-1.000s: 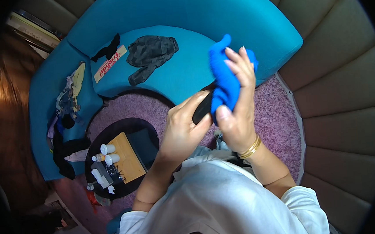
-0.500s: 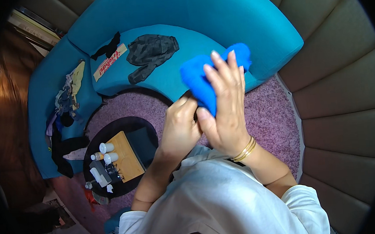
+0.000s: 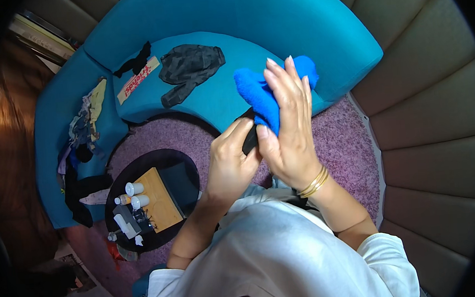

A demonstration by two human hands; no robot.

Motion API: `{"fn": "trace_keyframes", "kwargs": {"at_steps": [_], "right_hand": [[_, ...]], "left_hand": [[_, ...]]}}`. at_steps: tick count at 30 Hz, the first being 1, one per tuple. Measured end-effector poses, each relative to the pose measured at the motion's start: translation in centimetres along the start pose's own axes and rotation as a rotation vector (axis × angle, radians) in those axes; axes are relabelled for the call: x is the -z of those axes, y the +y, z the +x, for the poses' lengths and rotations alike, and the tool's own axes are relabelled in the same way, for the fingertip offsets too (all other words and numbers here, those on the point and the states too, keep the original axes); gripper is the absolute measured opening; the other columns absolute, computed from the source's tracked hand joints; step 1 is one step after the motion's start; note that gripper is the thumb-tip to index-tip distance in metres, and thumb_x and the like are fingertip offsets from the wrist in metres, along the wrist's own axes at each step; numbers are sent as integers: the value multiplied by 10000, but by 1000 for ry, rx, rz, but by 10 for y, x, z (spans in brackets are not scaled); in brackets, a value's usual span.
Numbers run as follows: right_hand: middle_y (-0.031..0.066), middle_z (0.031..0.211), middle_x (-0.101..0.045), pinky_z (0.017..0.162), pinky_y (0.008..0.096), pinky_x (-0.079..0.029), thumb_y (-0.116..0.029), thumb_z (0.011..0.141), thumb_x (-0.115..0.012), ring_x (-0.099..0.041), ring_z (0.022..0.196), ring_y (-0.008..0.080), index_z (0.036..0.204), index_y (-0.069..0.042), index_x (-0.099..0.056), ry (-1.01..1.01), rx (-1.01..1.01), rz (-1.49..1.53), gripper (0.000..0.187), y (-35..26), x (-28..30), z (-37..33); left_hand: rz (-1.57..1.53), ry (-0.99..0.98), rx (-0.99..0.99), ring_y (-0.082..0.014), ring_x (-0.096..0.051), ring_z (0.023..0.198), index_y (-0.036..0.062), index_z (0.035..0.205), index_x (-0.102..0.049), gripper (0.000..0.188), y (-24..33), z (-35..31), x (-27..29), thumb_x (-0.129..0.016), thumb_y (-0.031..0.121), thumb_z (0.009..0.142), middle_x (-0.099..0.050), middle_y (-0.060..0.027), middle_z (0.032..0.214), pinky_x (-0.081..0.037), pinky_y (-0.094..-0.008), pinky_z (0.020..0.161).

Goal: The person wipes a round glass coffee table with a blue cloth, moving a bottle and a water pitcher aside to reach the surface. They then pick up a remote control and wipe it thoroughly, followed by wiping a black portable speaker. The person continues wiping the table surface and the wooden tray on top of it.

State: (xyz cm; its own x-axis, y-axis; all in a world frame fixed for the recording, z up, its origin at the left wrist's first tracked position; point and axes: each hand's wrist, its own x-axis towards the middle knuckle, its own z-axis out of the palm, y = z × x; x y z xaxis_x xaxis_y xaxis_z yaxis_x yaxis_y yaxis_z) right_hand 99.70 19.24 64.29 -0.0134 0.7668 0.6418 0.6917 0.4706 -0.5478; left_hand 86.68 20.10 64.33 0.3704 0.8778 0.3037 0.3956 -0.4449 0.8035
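Note:
My left hand is closed around a black object; only a small part of it shows, so its kind is unclear. Against that object my right hand, with gold bangles at the wrist, presses a bright blue cloth. Its fingers stretch along the cloth and its thumb lies near the black object, so the cloth is held between hand and object. Part of the cloth sticks out beyond the fingertips. Both hands are raised in front of me, close together.
A curved teal sofa carries a dark jacket, a printed box and a heap of clothes. At the lower left, a round black table bears a wooden board, white cups and a tissue box.
The blue cloth and my right hand have shifted slightly against the black object, and more of that object now shows beside my left fingers. Both hands keep their hold.

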Motion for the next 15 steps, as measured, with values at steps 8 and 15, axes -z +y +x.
{"fn": "trace_keyframes", "kwargs": {"at_steps": [8,15], "right_hand": [[230,1316,-318,1033,450,-208,-350,796,-530,-259,1268,380,1279,8,-304,-16,-290,520,642,34,2,11],[178,1218,-422,1017,517,-166,-326,691,-582,-325,1229,361,1156,-31,-437,-7,-59,42,570,15,7,3]], "left_hand": [[-104,24,-83,-317,-559,1022,-59,1069,-529,323,11,3,-5,-533,-74,747,-548,-206,1127,-454,-341,837],[-26,-52,-6,-332,-567,993,-58,1056,-527,347,6,-1,2,-566,-42,712,-556,-209,1096,-462,-337,802]]}}
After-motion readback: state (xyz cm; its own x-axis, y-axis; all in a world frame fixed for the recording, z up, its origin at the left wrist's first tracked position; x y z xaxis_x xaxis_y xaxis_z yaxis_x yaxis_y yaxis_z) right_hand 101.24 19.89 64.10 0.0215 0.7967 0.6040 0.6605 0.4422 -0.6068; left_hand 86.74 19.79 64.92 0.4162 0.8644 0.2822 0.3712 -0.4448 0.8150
